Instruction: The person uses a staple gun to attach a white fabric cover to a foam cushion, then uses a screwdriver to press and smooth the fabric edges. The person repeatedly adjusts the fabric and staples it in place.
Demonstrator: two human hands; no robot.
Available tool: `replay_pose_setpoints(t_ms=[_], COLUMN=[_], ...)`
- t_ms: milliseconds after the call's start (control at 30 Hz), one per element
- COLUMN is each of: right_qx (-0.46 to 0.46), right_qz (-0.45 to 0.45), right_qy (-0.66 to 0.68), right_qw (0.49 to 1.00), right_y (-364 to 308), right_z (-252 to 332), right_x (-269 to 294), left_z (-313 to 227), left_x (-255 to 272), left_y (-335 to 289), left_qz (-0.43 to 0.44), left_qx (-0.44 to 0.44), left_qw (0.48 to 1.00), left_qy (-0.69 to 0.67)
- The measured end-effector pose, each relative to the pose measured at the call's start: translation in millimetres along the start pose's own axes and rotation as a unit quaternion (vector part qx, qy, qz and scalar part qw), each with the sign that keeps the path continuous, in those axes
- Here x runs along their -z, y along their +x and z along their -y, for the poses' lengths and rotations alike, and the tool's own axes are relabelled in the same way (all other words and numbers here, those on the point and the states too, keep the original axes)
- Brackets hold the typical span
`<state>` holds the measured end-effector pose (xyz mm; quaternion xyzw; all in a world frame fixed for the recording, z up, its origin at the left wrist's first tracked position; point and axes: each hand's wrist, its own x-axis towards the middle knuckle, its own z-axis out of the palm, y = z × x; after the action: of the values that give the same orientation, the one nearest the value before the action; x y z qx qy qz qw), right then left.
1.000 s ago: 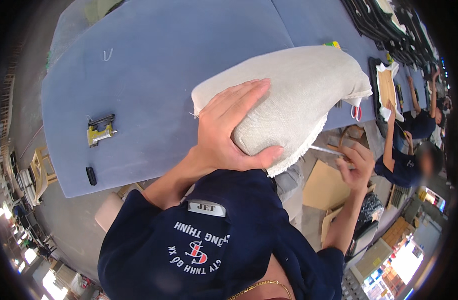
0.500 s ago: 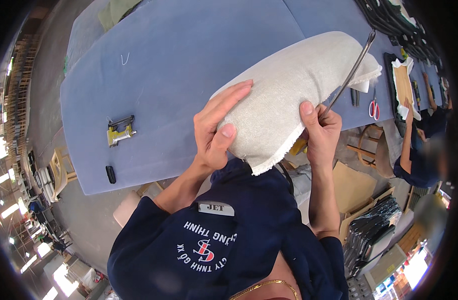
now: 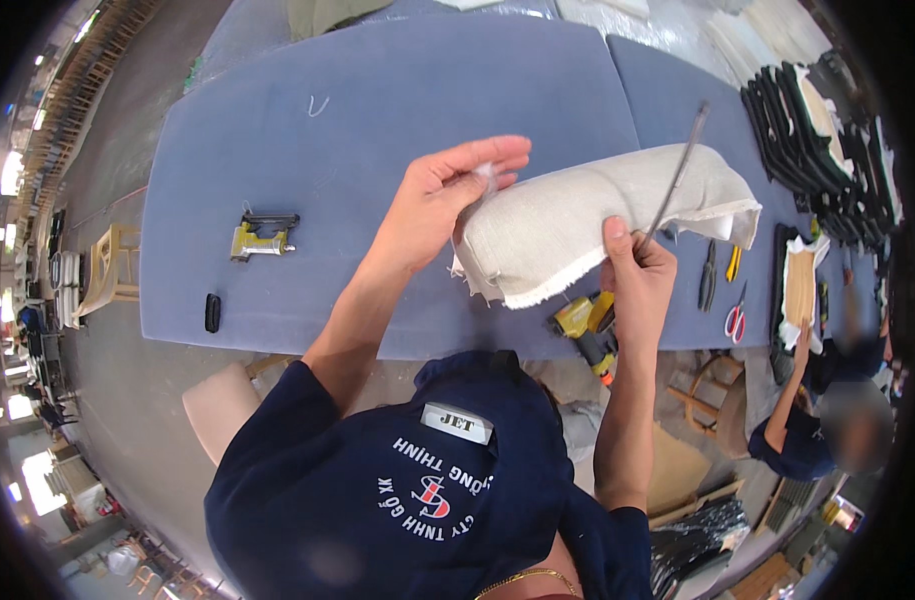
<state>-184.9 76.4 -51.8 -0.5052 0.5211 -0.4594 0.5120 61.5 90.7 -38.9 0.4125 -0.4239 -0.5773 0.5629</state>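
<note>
Worn on the head, left fisheye of the pair. Looks steeply down, taking in navy shirt [image 3: 337,440] nearest, left hand [image 3: 445,197] and right hand [image 3: 639,285] close at mid-frame, blue table [image 3: 407,90] beyond. Bends edges toward dark rim, perhaps too squeezed there to judge depth.

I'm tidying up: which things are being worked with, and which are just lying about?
Being worked with:
- cream padded fabric piece
- slim grey metal rod, in the right hand

Apparently lying about:
- yellow and black staple gun, far left
- small black oblong object
- red handled scissors
</note>
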Motion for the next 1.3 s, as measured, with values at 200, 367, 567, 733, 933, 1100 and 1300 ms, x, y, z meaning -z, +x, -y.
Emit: replay_pose_setpoints(t_ms=[200,367,567,733,933,1100,1300], right_qx=[0.022,0.092,0.034,0.129,0.218,0.070,0.009], right_qz=[0.135,0.166,0.145,0.153,0.125,0.142,0.052], right_qy=[-0.031,-0.097,0.016,-0.004,-0.076,0.129,0.312], right_qw=[0.990,0.977,0.989,0.980,0.965,0.979,0.948], right_y=[-22.2,-7.5,4.0,9.7,14.8,13.8,-7.0], right_z=[74.7,67.0,56.4,47.9,44.6,43.2,28.6], right_x=[-38.0,-64.5,-62.8,-75.0,-81.9,-66.6,-24.8], left_z=[-22.2,-15.0,-22.4,-19.6,-16.4,3.2,13.3], left_x=[-1.7,-8.2,-7.9,-12.4,-20.5,-23.8,-22.6], left_y=[7.8,4.5,4.6,0.4,-0.4,-14.8,-15.7], left_qz=[0.030,0.127,0.085,-0.014,-0.058,-0.103,-0.103], left_qx=[-0.058,-0.134,-0.182,-0.205,-0.251,-0.345,-0.321], left_qw=[0.995,0.983,0.977,0.979,0.962,0.899,0.837], left_qy=[-0.082,0.013,-0.075,-0.020,0.094,0.249,0.432])
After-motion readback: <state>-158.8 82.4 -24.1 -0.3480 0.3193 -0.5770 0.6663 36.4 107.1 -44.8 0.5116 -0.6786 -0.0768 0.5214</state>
